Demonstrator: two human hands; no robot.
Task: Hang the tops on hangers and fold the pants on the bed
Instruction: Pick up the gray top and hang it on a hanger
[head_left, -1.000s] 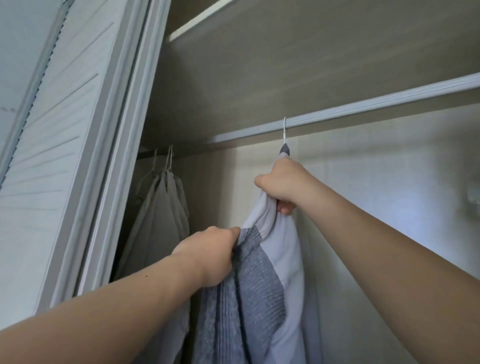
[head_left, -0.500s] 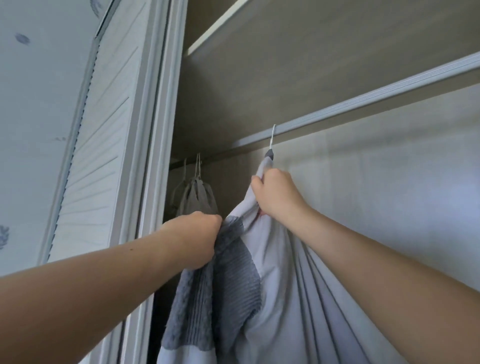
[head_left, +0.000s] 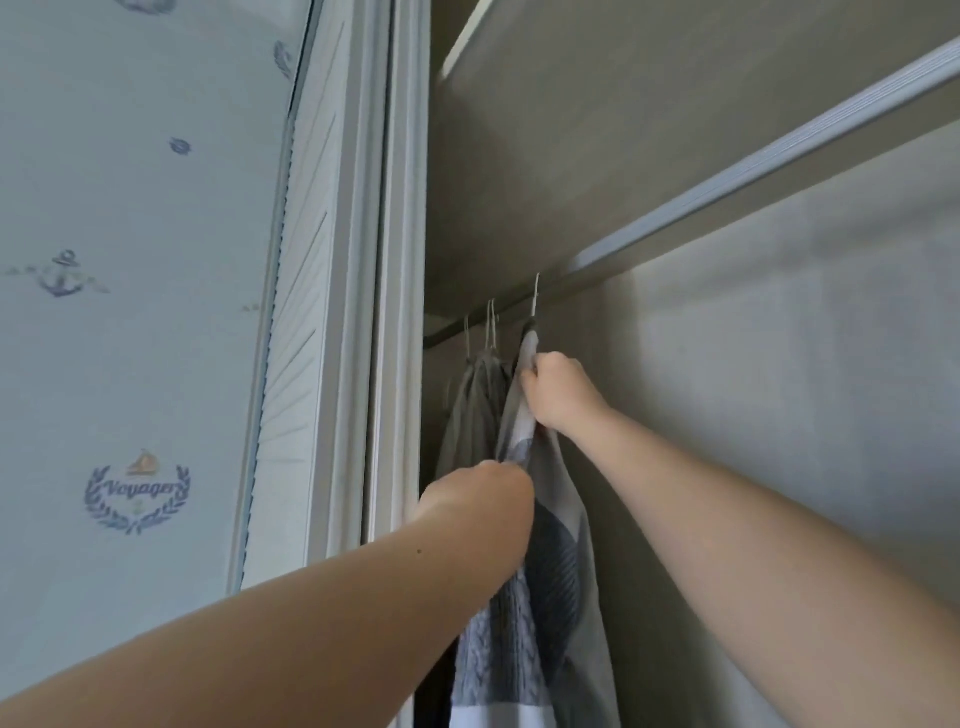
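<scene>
The top (head_left: 550, 597), white cloth with dark grey cable-knit and ribbed panels, hangs from the rail (head_left: 753, 171) by a thin wire hook (head_left: 535, 296). Just below the rail, the right hand (head_left: 558, 389) clenches the top's white neck under the hook. Lower beneath the rail, the left hand (head_left: 483, 499) grips the edge of the fabric. Grey clothes (head_left: 478, 400) hang from the rail's left end, just beside the top. Left of the rail stand a white louvred door (head_left: 301, 312) and pale wallpaper (head_left: 130, 156) with an anchor (head_left: 62, 273) and a laurel badge (head_left: 137, 488) reading "Voyager".

Both hands grip grey-white top (head_left: 524, 639): right hand (head_left: 558, 389) near hanger hook (head_left: 535, 296) on rail (head_left: 753, 166), left hand (head_left: 483, 499) lower.
</scene>
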